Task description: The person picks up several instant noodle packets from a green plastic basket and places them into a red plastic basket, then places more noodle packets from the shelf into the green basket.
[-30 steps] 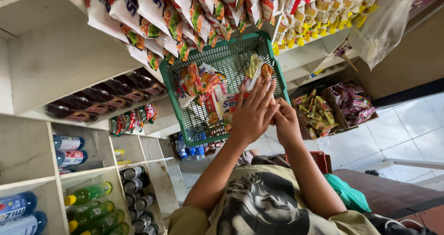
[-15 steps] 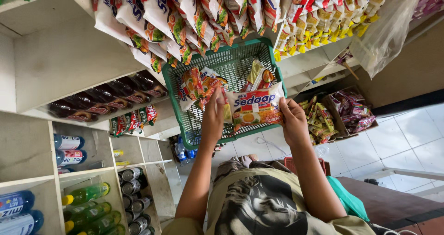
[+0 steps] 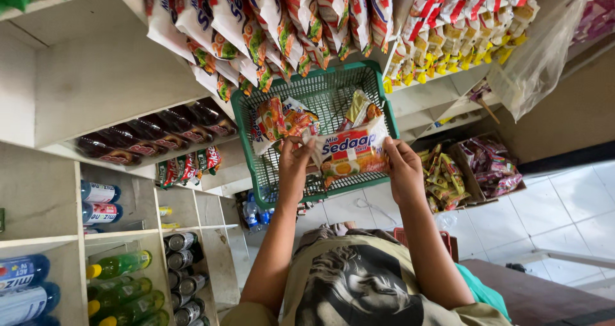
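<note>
— So what's being held, there at the middle of the frame?

— One flat noodle packet [image 3: 351, 154], white, red and orange, stretched sideways between both hands. It sits just in front of the green basket [image 3: 250, 143], over its lower half.

— How do the hands have it?

— The left hand [image 3: 295, 162] pinches the packet's left edge, fingers curled shut on it. The right hand [image 3: 402, 166] clamps the right edge the same way, thumb in front. Neither is open at all.

— And the basket?

— Green plastic mesh, tilted, upper centre. Inside it lie a few more packets [image 3: 277, 119] of orange and white, toward its left, and another packet [image 3: 360, 108] poking up behind the held one.

— What's around that?

— Across the top of the frame hang rows of snack sachets [image 3: 269, 18], white with red and green, and to the upper right yellow-and-red sachets [image 3: 461, 37]. A clear plastic bag [image 3: 538, 57] hangs at the far right. On the left a pale shelf unit [image 3: 96, 76] holds dark bottles [image 3: 154, 137] lying in a row, and lower left there are green bottles [image 3: 118, 265] and some cans [image 3: 182, 242]. Right of the hands, cardboard boxes of wrapped snacks [image 3: 474, 169] sit above a white tiled floor [image 3: 564, 204].

— And the person?

— Only the forearms and a printed shirt [image 3: 359, 281] at the bottom centre.
</note>
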